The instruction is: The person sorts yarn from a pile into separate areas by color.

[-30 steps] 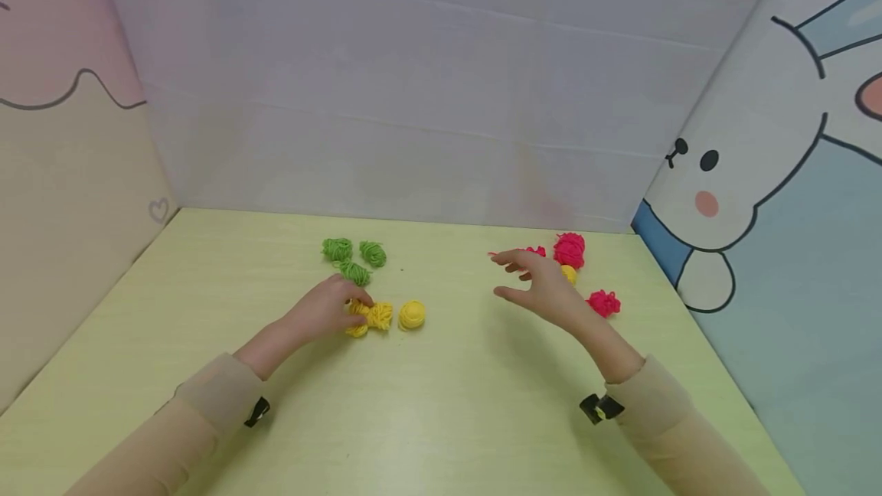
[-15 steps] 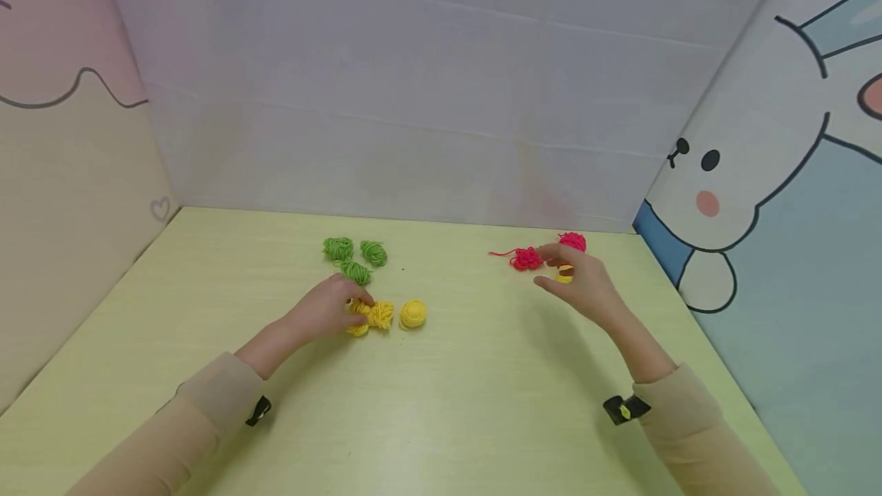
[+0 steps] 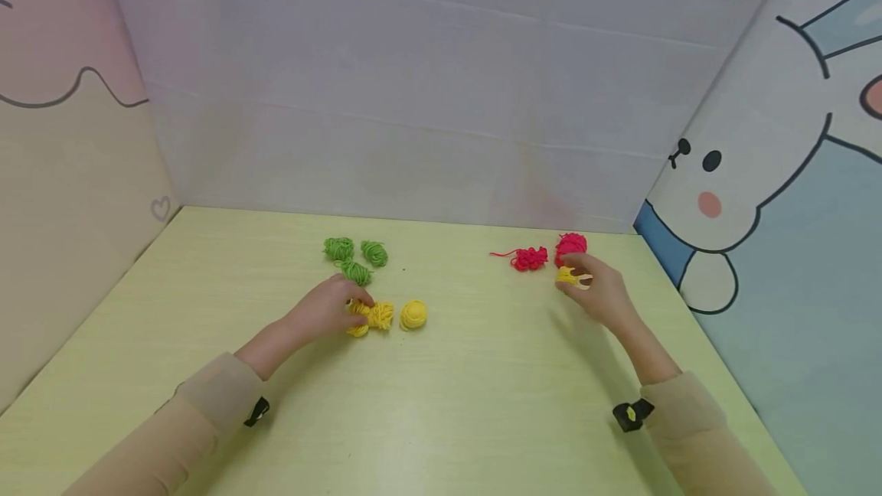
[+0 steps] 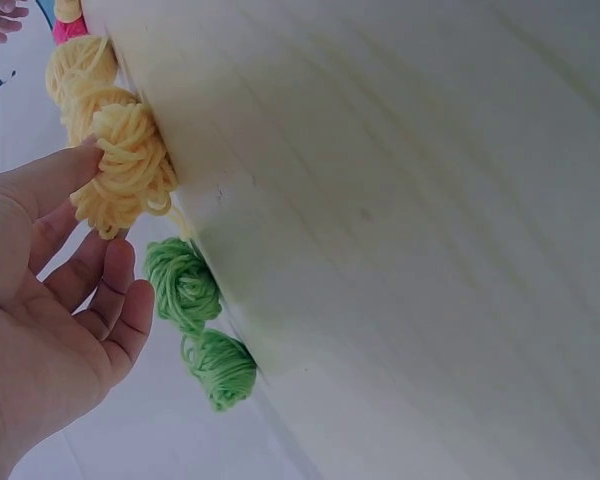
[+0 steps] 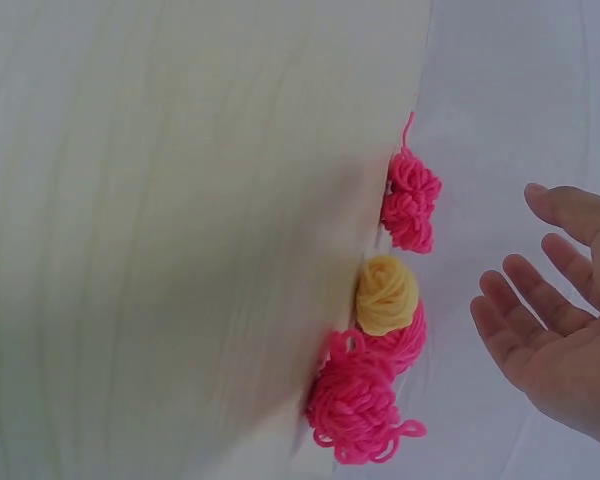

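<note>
In the head view my left hand (image 3: 329, 314) pinches a small bundle of yellow yarn (image 3: 379, 316) on the table. The left wrist view shows the thumb against this yellow yarn bundle (image 4: 130, 165), with the other fingers loosely bent below. Just right of it sits a round yellow yarn ball (image 3: 413, 315). My right hand (image 3: 601, 293) has thumb and fingers spread about another yellow yarn ball (image 3: 566, 275). In the right wrist view that hand (image 5: 565, 300) is open, with a gap to the yellow ball (image 5: 387, 295).
Several green yarn balls (image 3: 355, 272) lie behind my left hand. A pink yarn bundle (image 3: 529, 259) with a loose strand and a pink ball (image 3: 571, 246) lie back right. Another pink bundle (image 5: 355, 405) is hidden behind my right hand in the head view. Printed walls border the table (image 3: 441, 404).
My right hand has moved right, from beside the pink bundle with the loose strand to the yellow ball, uncovering that pink bundle. My left hand has stayed at its yellow yarn.
</note>
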The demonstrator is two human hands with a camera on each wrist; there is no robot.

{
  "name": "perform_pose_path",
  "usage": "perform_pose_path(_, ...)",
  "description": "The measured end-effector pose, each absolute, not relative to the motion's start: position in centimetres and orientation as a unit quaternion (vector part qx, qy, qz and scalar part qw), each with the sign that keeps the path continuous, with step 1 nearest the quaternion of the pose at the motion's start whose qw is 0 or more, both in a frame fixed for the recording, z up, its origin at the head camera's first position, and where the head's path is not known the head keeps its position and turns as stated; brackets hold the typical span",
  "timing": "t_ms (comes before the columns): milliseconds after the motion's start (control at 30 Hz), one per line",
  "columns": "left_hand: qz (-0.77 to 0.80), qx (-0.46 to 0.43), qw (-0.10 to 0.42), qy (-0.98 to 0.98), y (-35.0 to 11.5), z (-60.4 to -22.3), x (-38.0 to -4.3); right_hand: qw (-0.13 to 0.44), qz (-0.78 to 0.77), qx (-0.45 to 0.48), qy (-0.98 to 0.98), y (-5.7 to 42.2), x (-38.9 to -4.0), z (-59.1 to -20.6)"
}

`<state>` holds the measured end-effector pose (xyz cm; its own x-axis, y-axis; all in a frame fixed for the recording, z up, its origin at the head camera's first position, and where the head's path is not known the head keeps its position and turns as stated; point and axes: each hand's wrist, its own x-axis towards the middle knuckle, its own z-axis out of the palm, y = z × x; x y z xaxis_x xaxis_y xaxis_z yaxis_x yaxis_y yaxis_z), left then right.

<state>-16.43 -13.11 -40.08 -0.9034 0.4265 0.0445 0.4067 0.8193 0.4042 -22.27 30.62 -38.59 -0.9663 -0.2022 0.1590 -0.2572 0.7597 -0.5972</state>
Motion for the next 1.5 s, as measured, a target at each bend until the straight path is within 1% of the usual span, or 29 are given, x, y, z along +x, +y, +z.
perform_pose_path(267, 0.204, 0.212, 0.023, 0.955, -13.0, -39.8, -16.1, 0.048, 0.312, 0.124, -0.941, 32.2, -23.2, -39.9)
perform_pose_path(933, 0.197, 0.212, 0.026, 0.957, -12.9, -40.0, -16.3, -0.019, 0.285, 0.064, -0.956, 32.3, -25.5, -41.0)
perform_pose_path(1233, 0.208, 0.213, 0.026, 0.954, -13.1, -40.2, -16.4, -0.005, 0.274, 0.060, -0.960, 32.5, -26.0, -41.6)
perform_pose_path(1500, 0.218, 0.212, 0.033, 0.952, -13.1, -40.2, -16.6, -0.010, 0.280, 0.064, -0.958, 32.7, -26.5, -42.0)
